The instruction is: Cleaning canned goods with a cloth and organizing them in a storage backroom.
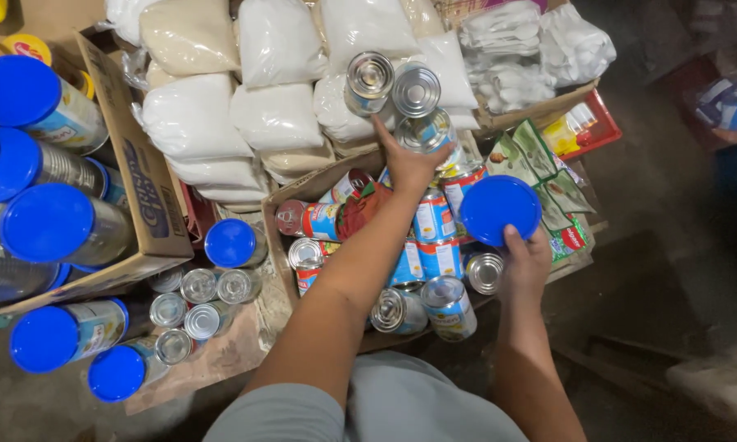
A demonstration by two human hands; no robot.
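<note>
The left hand (409,164) reaches into the cardboard box of tins (280,214), fingers spread over a stacked metal can (427,131) whose rigid, smooth, probably heavy body is best gripped round the sides. The right hand (524,266) pinches the light, stiff blue plastic lid (499,209) by its lower rim. Whether the left fingers actually grip is hard to tell, and lower cans are hidden.
</note>
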